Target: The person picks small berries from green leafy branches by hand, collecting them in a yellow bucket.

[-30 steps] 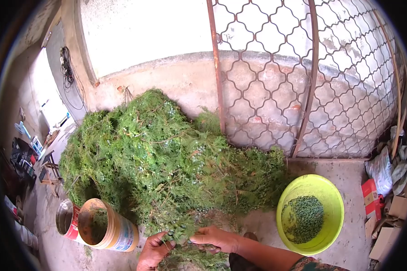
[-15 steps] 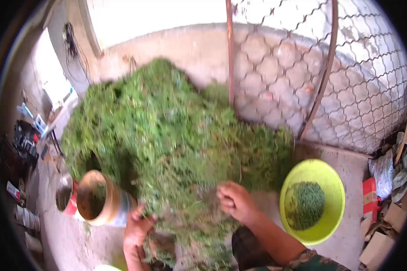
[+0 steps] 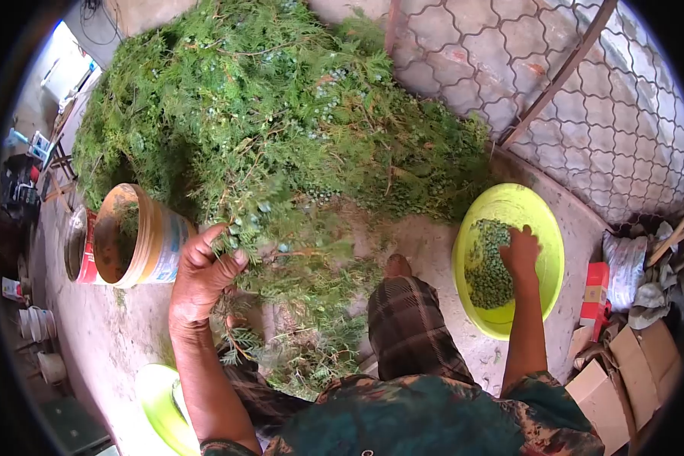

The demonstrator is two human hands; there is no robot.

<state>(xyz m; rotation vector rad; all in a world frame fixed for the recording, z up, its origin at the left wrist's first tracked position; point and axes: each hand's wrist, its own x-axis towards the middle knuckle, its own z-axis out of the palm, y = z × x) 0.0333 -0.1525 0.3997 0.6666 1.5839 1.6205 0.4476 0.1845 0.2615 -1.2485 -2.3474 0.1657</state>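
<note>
My left hand point(image 3: 203, 273) is closed, thumb against fingers, on a leafy evergreen sprig point(image 3: 243, 222) with round blue-green cones. It is in front of a large heap of cut evergreen branches point(image 3: 281, 106). To the right, my right hand point(image 3: 520, 249) is over the yellow-green basin point(image 3: 508, 325), with its fingers apart and a little blurred. Many small green cones point(image 3: 488, 280) lie in that basin, beside and below the hand. Loose foliage point(image 3: 311, 334) is scattered on the floor between my legs.
A tan bucket point(image 3: 152, 243) and a red-and-white bucket point(image 3: 81, 243) stand left of the heap. Another yellow-green basin point(image 3: 156, 403) is at lower left. A metal lattice point(image 3: 577, 114) leans behind. Cardboard point(image 3: 608, 387) and a red box point(image 3: 594, 292) lie at right.
My right hand has moved right, from above the foliage to the basin, and its fingers have opened. My left hand now holds up a sprig. The view has tipped downward.
</note>
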